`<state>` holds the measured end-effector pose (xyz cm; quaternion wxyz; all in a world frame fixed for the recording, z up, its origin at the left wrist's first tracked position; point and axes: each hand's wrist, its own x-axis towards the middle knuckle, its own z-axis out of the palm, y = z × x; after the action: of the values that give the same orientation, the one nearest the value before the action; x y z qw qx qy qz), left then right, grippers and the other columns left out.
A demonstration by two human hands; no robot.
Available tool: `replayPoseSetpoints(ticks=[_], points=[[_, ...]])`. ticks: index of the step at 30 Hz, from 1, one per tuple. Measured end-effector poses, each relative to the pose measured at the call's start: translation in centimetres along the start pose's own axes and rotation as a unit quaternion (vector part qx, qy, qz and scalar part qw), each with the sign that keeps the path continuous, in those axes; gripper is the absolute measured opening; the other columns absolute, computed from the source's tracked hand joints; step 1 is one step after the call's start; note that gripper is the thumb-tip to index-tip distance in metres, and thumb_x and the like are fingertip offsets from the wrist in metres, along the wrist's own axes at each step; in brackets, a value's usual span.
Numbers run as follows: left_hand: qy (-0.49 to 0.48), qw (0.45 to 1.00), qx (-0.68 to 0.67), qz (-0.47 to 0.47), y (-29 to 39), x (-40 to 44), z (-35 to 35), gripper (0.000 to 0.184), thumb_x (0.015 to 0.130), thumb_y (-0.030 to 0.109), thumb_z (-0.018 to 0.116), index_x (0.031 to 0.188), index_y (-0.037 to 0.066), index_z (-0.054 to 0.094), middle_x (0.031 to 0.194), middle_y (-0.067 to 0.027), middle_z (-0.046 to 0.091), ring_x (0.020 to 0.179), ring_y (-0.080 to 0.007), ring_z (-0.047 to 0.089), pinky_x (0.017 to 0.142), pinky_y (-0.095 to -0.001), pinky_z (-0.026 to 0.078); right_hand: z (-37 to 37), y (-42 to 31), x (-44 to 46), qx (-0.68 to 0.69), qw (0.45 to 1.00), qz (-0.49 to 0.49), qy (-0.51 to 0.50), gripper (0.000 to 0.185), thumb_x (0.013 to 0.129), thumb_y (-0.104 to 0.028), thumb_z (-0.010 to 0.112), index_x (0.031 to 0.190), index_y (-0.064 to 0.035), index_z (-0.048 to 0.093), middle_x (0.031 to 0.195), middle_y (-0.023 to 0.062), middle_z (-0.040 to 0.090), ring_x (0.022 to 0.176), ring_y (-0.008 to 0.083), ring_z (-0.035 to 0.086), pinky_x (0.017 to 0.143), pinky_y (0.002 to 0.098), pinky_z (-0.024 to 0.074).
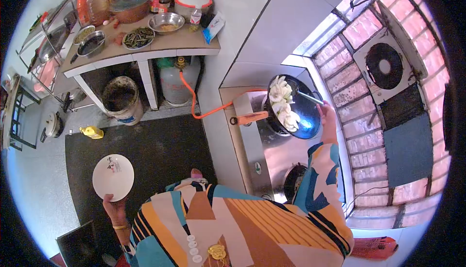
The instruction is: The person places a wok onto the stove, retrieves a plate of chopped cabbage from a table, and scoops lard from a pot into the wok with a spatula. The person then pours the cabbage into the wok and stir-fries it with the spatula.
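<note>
My left hand [115,210] grips the lower rim of a white plate [113,176], which has dark characters near its top and no food on it. It is held out over the dark floor mat, away from the stove. On the stove sits a black wok [307,116] with a wooden handle [250,118] pointing left. White pieces of food [281,103] lie along the wok's left side. At the wok's right rim, my right hand [328,115] is closed on a slim pale-handled utensil [309,97]. The utensil reaches into the wok, and its kind is unclear.
A second burner [294,179] is nearer my body. An orange gas hose [194,103] runs from a gas cylinder [178,82] to the stove. The tiled counter [145,58] carries bowls, pots and bottles. A bucket [122,99] and a yellow bottle [92,132] stand on the floor.
</note>
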<state>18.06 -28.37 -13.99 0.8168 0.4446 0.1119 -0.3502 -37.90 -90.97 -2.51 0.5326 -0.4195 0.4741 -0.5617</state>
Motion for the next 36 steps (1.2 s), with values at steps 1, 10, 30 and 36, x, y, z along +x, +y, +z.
replayPoseSetpoints(ticks=[1,10,30,36], points=[[-0.008,1.0,0.015,0.011,-0.1,0.1,-0.5,0.054,0.065,0.013,0.048,0.116,-0.001,0.037,0.114,-0.017,0.044,0.101,-0.0287,0.048,0.083,-0.0395,0.045,1.8,-1.1,-0.8,-0.038,0.998,-0.003,-0.045,0.026,0.069,-0.001,0.052,0.095,0.0042,0.051,0.08,0.0096,0.054,0.074,0.0217,0.057,0.071,0.0308,0.0499],[-0.004,0.999,-0.013,-0.029,1.3,0.3,-2.0,0.054,0.064,0.013,0.047,0.116,0.0,0.037,0.115,-0.0168,0.043,0.105,-0.0294,0.045,0.085,-0.0407,0.043,11.6,-4.7,-12.1,-0.534,0.781,-0.211,-0.245,0.019,0.064,0.0,0.059,0.083,-0.0023,0.06,0.088,0.0073,0.06,0.086,0.0169,0.056,0.079,0.0265,0.0408],[-0.007,1.0,-0.015,-0.024,2.5,1.3,-4.4,0.058,0.061,0.009,0.047,0.118,0.004,0.036,0.11,-0.0144,0.049,0.098,-0.0291,0.052,0.075,-0.0411,0.049,10.8,-0.2,-20.2,-0.597,0.713,-0.323,-0.172,0.017,0.063,-0.002,0.055,0.079,-0.0024,0.061,0.072,0.0084,0.06,0.063,0.0123,0.055,0.057,0.0255,0.042],[0.006,0.999,0.012,-0.043,1.5,0.8,-6.1,0.054,0.063,0.014,0.049,0.115,0.003,0.039,0.108,-0.0128,0.05,0.096,-0.0269,0.051,0.074,-0.0376,0.047,12.2,-4.0,-18.6,-0.583,0.742,-0.286,-0.167,0.017,0.063,-0.002,0.054,0.079,-0.0053,0.06,0.086,0.0148,0.06,0.074,0.0269,0.057,0.064,0.0313,0.0443]])
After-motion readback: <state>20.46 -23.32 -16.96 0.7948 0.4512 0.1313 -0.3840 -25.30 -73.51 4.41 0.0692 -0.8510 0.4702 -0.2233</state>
